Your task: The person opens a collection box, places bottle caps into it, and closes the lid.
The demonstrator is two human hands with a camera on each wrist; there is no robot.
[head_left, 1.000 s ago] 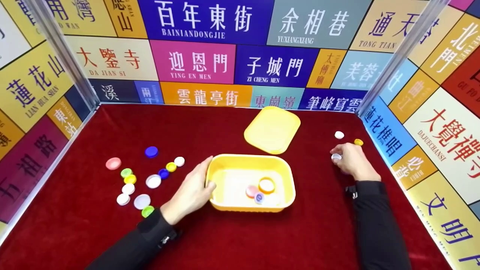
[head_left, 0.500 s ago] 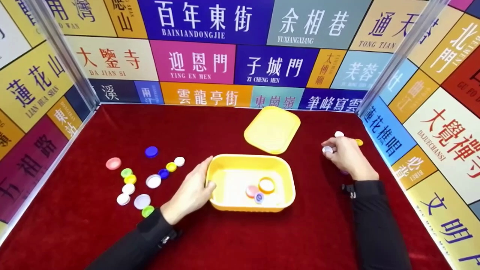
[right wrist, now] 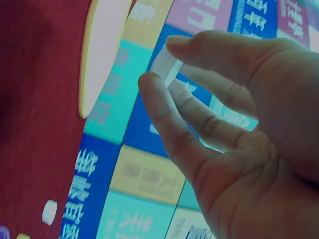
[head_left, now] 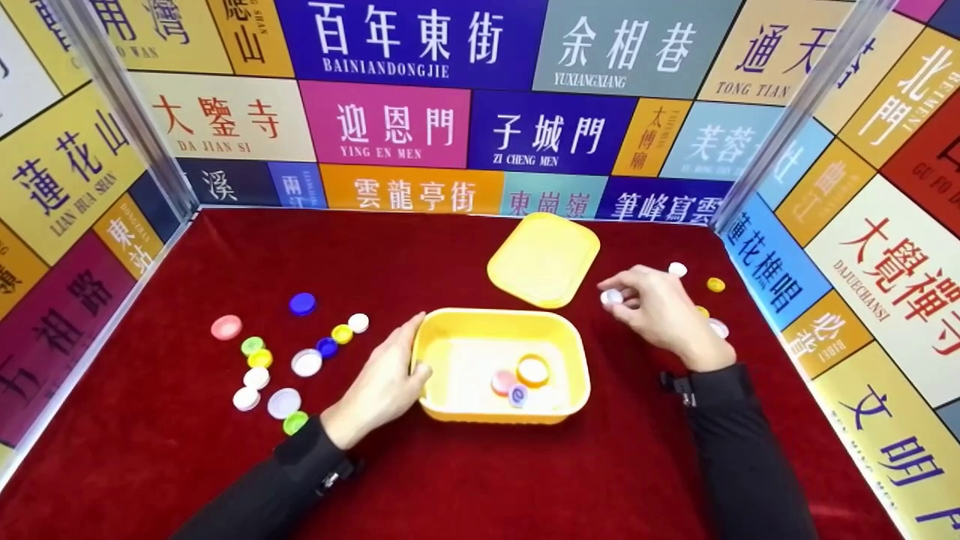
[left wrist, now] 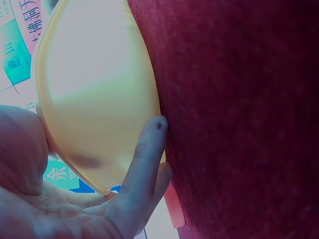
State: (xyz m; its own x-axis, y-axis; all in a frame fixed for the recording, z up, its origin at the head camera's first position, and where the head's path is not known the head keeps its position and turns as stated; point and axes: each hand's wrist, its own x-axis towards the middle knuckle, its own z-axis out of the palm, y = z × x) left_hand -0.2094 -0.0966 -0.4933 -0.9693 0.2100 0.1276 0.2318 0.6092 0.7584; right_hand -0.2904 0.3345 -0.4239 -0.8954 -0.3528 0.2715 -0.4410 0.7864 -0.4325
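Observation:
My left hand [head_left: 386,379] grips the left end of a yellow plastic box [head_left: 457,367], thumb over the rim. In the left wrist view its fingers [left wrist: 144,154] lie along the box's outer wall [left wrist: 94,114]. Inside the box are an orange-rimmed cap [head_left: 533,370], a pink cap [head_left: 503,384] and a small purple-marked cap [head_left: 517,395]. Between thumb and fingertips my right hand [head_left: 664,315] pinches a white bottle cap [head_left: 611,297], held to the right of the box. The right wrist view shows that cap [right wrist: 167,65] edge-on.
A yellow lid [head_left: 544,259] lies behind the box. Several loose caps are scattered at left, among them a blue one [head_left: 303,304] and a pink one [head_left: 226,327]. At right lie a white cap [head_left: 678,269], a yellow cap [head_left: 716,284] and a pale cap [head_left: 718,328]. Printed panels enclose the red cloth.
My right hand has moved left toward the box, carrying the white cap from among the caps at right and uncovering some of them. My left hand and the box have stayed put.

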